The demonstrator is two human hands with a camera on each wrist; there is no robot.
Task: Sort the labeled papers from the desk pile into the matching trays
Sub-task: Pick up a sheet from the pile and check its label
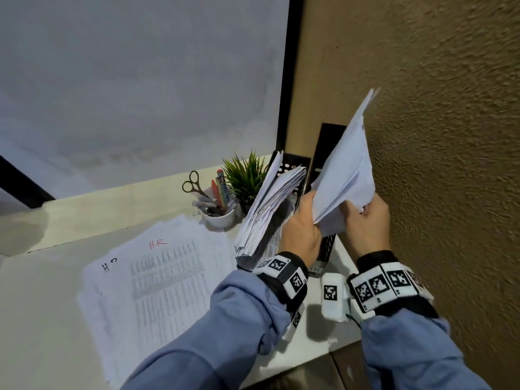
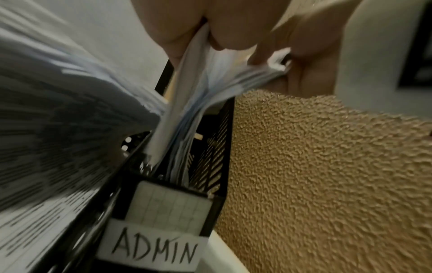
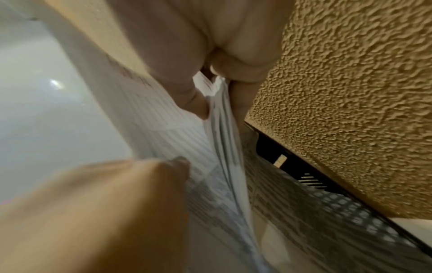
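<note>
Right of centre in the head view, the left hand [image 1: 302, 229] and right hand [image 1: 368, 220] both grasp the lower edge of a sheaf of papers [image 1: 349, 170], whose long axis rises steeply to a corner pointing at the upper right of the frame, beside the textured wall [image 1: 450, 136]. Its lower end sits above the black tray labelled ADMIN [image 2: 210, 184], next to a second, fuller tray [image 1: 292, 164]. The desk pile [image 1: 157, 282] lies flat at lower left, with "HR" on the top sheet.

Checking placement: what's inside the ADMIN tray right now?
Inside the ADMIN tray: the lower end of a bundle of papers, gripped by both hands. The tray's floor is hidden by the sheets.
</note>
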